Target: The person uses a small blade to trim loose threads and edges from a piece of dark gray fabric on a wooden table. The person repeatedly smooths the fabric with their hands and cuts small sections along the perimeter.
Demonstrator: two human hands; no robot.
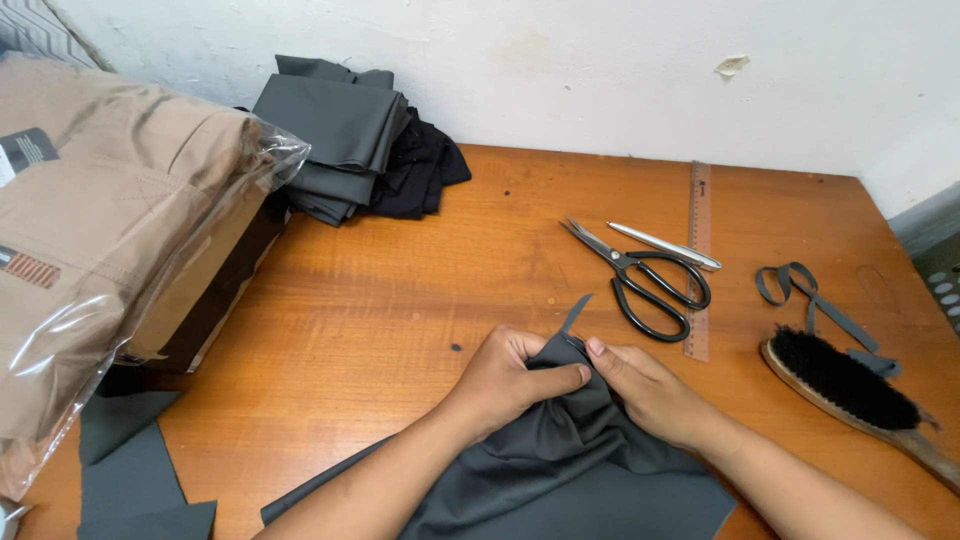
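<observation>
Both hands, left (510,375) and right (645,385), have fingers clamped on the bunched grey cloth (570,450), seemingly soft, light, best pinched at its fold.

left hand (505,375): bare, no rings | right hand (650,385): bare, short nails | forearms: uncovered, no sleeves or watch

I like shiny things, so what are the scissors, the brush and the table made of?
The scissors look like dark metal: thin blades, black loop handles, a slight gleam. The brush seems to have a pale wooden back with matte black bristles, hair or plastic, I can't tell. The table looks like varnished orange-brown wood, with grain lines and a soft shine.
</observation>
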